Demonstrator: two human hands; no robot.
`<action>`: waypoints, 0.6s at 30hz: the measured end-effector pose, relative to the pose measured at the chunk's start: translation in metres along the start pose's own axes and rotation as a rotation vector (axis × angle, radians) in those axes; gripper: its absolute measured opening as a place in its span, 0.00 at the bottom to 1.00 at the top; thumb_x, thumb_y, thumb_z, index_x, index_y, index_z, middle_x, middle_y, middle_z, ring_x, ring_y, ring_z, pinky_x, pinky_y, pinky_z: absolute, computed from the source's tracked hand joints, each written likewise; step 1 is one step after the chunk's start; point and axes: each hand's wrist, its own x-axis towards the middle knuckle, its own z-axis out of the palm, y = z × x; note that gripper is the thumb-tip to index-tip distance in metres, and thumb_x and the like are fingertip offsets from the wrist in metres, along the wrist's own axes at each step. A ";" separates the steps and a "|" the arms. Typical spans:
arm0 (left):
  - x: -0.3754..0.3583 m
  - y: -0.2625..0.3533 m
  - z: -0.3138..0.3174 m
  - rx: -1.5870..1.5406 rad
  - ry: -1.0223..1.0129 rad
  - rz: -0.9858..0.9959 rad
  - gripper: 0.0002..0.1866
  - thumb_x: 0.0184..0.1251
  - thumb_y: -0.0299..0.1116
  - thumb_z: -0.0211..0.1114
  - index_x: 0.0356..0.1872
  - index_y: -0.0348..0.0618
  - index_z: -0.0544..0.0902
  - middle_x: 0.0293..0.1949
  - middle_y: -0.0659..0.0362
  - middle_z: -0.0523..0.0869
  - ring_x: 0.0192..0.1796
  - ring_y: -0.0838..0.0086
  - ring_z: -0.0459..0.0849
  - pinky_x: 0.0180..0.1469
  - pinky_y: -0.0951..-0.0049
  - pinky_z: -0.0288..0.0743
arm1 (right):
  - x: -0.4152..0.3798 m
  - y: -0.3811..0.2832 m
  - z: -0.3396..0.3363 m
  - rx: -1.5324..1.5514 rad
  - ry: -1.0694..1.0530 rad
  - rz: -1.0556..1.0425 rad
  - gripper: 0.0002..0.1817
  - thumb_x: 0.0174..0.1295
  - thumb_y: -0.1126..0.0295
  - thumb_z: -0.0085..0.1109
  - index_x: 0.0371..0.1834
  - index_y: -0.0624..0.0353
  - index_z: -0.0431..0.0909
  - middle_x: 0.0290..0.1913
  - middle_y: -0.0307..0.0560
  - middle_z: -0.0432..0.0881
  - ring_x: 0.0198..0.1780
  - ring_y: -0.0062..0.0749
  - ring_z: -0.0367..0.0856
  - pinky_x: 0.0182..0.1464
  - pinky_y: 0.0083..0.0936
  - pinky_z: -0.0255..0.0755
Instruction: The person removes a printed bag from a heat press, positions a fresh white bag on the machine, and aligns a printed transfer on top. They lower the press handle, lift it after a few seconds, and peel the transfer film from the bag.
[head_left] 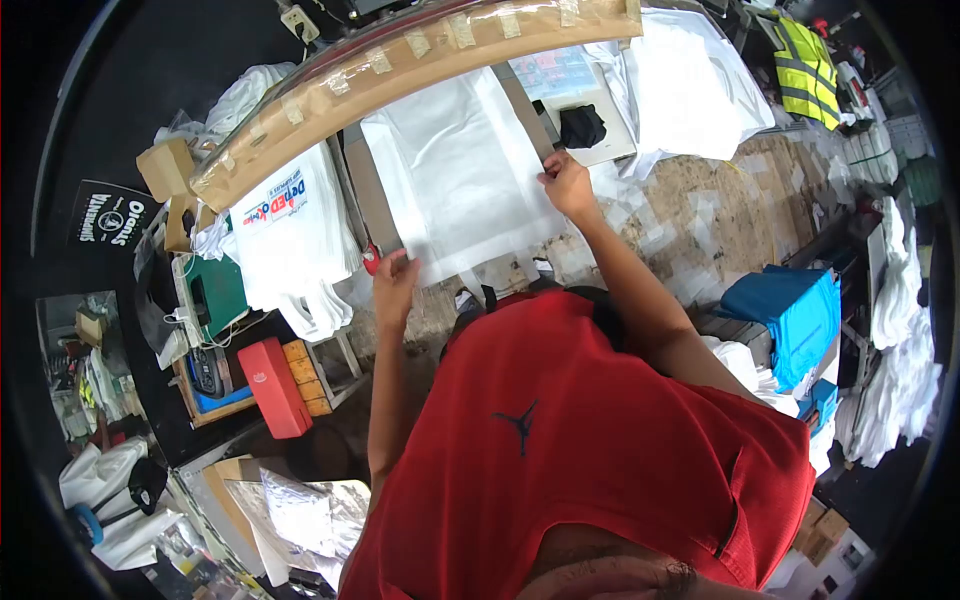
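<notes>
A white fabric bag (460,165) lies flat on a grey-brown board (368,190), its far end passing under a cardboard-wrapped beam. My left hand (396,285) pinches the bag's near left corner, fingers closed. At the right edge, my right hand (570,188) has its fingers curled together on the bag's side. Just beyond my left fingers shows a red handle (372,258). A black cloth (582,126) rests on a pale surface past my right hand.
The taped cardboard beam (420,45) spans the far side. Printed white bags (290,225) are stacked at left, white sheets (685,85) at right. A red case (274,388) stands lower left, a blue bag (785,315) at right. Scraps litter the floor (690,200).
</notes>
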 end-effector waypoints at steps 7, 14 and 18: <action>0.033 0.002 0.009 0.562 0.243 0.146 0.22 0.59 0.43 0.75 0.44 0.33 0.85 0.33 0.51 0.89 0.35 0.65 0.86 0.43 0.66 0.78 | 0.003 0.006 -0.002 -0.023 -0.019 -0.029 0.09 0.52 0.73 0.73 0.29 0.61 0.80 0.29 0.51 0.87 0.33 0.42 0.88 0.39 0.33 0.79; 0.064 -0.027 0.008 0.502 0.315 0.171 0.18 0.58 0.41 0.76 0.34 0.33 0.87 0.32 0.49 0.90 0.34 0.58 0.88 0.41 0.63 0.80 | 0.002 0.012 -0.004 0.039 -0.019 -0.015 0.11 0.52 0.71 0.75 0.30 0.60 0.80 0.28 0.49 0.86 0.31 0.37 0.87 0.37 0.30 0.78; 0.055 -0.011 0.011 0.495 0.314 0.129 0.17 0.59 0.43 0.75 0.36 0.36 0.88 0.32 0.51 0.90 0.34 0.62 0.89 0.41 0.66 0.79 | -0.001 0.006 -0.002 0.023 -0.020 0.020 0.11 0.51 0.69 0.76 0.31 0.60 0.81 0.28 0.47 0.86 0.30 0.35 0.85 0.37 0.29 0.77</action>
